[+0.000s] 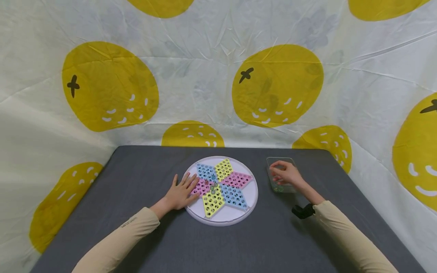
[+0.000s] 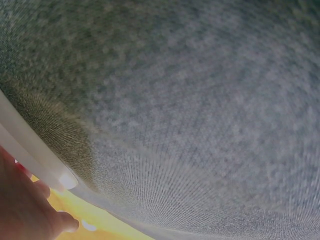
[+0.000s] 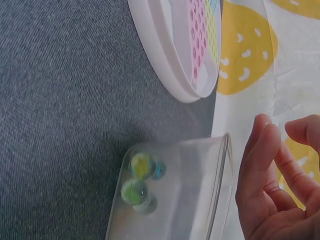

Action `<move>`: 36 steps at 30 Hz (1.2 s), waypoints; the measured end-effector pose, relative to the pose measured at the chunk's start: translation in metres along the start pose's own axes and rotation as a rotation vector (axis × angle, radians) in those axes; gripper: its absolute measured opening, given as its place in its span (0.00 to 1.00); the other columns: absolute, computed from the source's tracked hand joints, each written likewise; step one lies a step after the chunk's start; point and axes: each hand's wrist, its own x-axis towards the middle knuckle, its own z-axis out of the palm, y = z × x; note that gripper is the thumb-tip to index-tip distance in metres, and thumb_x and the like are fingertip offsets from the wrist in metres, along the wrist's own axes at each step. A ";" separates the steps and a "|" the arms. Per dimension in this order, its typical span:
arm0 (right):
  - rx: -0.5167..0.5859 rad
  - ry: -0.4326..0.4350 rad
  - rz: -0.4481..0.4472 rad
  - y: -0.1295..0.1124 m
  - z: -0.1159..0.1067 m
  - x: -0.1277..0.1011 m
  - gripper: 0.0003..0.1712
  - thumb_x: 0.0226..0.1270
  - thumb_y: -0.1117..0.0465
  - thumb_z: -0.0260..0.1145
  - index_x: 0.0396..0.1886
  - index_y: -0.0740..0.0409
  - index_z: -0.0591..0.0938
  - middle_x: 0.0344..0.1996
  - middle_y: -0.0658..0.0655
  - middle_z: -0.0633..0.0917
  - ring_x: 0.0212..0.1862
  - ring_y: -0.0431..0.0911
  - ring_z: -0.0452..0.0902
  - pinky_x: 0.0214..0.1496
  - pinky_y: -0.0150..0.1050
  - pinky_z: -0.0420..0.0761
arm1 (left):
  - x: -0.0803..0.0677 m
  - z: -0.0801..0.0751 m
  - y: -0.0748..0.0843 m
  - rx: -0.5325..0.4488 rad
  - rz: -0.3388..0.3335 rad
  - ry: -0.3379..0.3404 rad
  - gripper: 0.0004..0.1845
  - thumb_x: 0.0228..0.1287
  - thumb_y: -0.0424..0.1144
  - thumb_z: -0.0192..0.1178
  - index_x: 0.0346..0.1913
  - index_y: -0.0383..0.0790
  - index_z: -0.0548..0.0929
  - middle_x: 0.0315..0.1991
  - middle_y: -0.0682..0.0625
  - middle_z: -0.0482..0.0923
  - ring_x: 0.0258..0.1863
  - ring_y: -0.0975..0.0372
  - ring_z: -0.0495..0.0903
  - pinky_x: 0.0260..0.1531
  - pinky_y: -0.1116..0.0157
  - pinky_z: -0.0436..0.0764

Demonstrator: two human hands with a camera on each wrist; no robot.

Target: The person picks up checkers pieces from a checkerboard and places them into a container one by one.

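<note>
A round white Chinese checkers board (image 1: pixel 250 197) bears a six-pointed star of pink, yellow and blue sections full of holes. Several marbles (image 1: pixel 213 177) sit near the star's centre. My left hand (image 1: pixel 180 194) rests on the board's left side, fingers spread and straight over the pink section. To the right stands a clear plastic box (image 3: pixel 200 185) with several marbles (image 3: pixel 134 192) at its bottom, greenish, yellow and blue. Above this box hovers my right hand (image 1: pixel 286 175), its fingers loosely bent. In the right wrist view thumb and fingertips are apart, with nothing visible between them.
Both things stand on a dark grey table (image 1: pixel 218 250). Behind and beside it hangs a white cloth (image 1: pixel 194 87) printed with large yellow fruit. A black strap (image 1: pixel 303 211) is around the right wrist.
</note>
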 end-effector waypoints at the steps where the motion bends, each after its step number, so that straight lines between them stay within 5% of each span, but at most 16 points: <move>1: 0.003 0.001 0.002 -0.001 0.001 0.000 0.24 0.64 0.51 0.56 0.50 0.65 0.72 0.36 0.69 0.82 0.31 0.53 0.82 0.32 0.48 0.80 | 0.000 0.000 0.000 -0.001 0.000 0.000 0.35 0.64 0.59 0.39 0.69 0.46 0.51 0.71 0.49 0.48 0.70 0.50 0.43 0.61 0.39 0.41; 11: 0.017 -0.025 -0.022 -0.006 0.012 0.002 0.23 0.64 0.53 0.57 0.49 0.67 0.72 0.25 0.51 0.82 0.28 0.50 0.81 0.30 0.49 0.80 | 0.000 0.001 0.000 0.008 0.005 0.017 0.34 0.65 0.58 0.39 0.69 0.45 0.53 0.70 0.48 0.50 0.70 0.50 0.45 0.60 0.39 0.43; 19: 0.002 -0.024 -0.021 -0.008 0.025 0.009 0.21 0.63 0.52 0.58 0.48 0.64 0.74 0.34 0.70 0.81 0.31 0.57 0.81 0.31 0.50 0.80 | 0.000 0.001 0.000 0.008 0.005 0.019 0.34 0.65 0.58 0.40 0.69 0.45 0.53 0.70 0.48 0.49 0.70 0.50 0.45 0.60 0.39 0.43; 36: -0.009 -0.044 0.004 -0.016 0.051 0.019 0.17 0.62 0.55 0.58 0.45 0.63 0.75 0.34 0.69 0.82 0.26 0.46 0.82 0.29 0.46 0.80 | 0.002 0.005 -0.002 0.000 0.005 0.030 0.34 0.64 0.58 0.41 0.69 0.45 0.53 0.70 0.48 0.49 0.70 0.50 0.45 0.60 0.39 0.41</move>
